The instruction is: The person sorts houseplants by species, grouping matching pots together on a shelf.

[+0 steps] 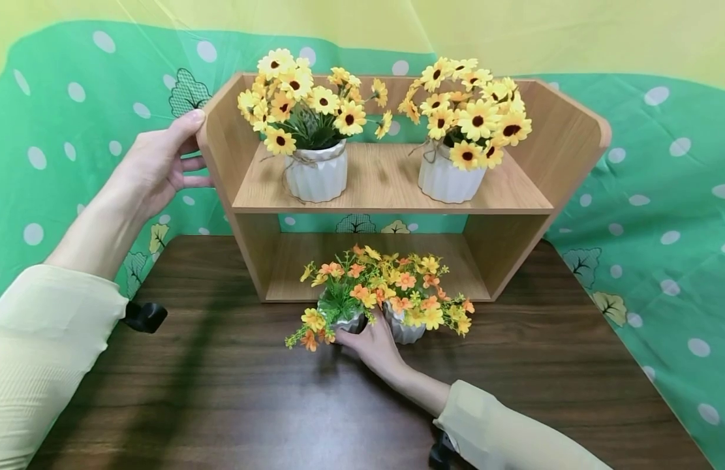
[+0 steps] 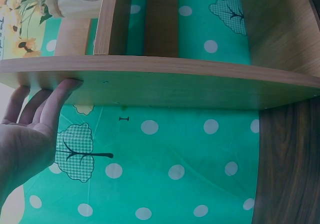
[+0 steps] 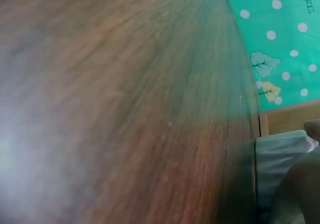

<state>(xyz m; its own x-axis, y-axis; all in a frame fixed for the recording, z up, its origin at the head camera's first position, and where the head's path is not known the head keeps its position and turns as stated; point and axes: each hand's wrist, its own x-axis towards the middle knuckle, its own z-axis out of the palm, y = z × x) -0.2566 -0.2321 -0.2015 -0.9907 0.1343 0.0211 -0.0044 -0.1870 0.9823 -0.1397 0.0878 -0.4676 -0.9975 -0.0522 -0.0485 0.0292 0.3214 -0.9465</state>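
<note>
My left hand [image 1: 156, 163] is at the left side panel of a wooden shelf [image 1: 391, 210], thumb at the panel's edge. In the left wrist view, the straight fingers [image 2: 62, 96] touch the panel's outer face. My right hand [image 1: 374, 346] grips a small white flowerpot [image 1: 353, 324] with orange and yellow flowers, in front of the lower shelf. Close beside it on the right stands a similar flowerpot [image 1: 406, 331], its blooms overlapping the first. In the right wrist view, a ribbed white pot [image 3: 277, 159] shows at the lower right edge, partly hidden by the hand.
On the upper shelf stand two white pots of yellow daisies, one left [image 1: 317, 175] and one right [image 1: 450, 176]. The shelf rests on a dark wooden table [image 1: 268, 405]. A green dotted cloth [image 1: 656, 196] hangs behind and to the sides.
</note>
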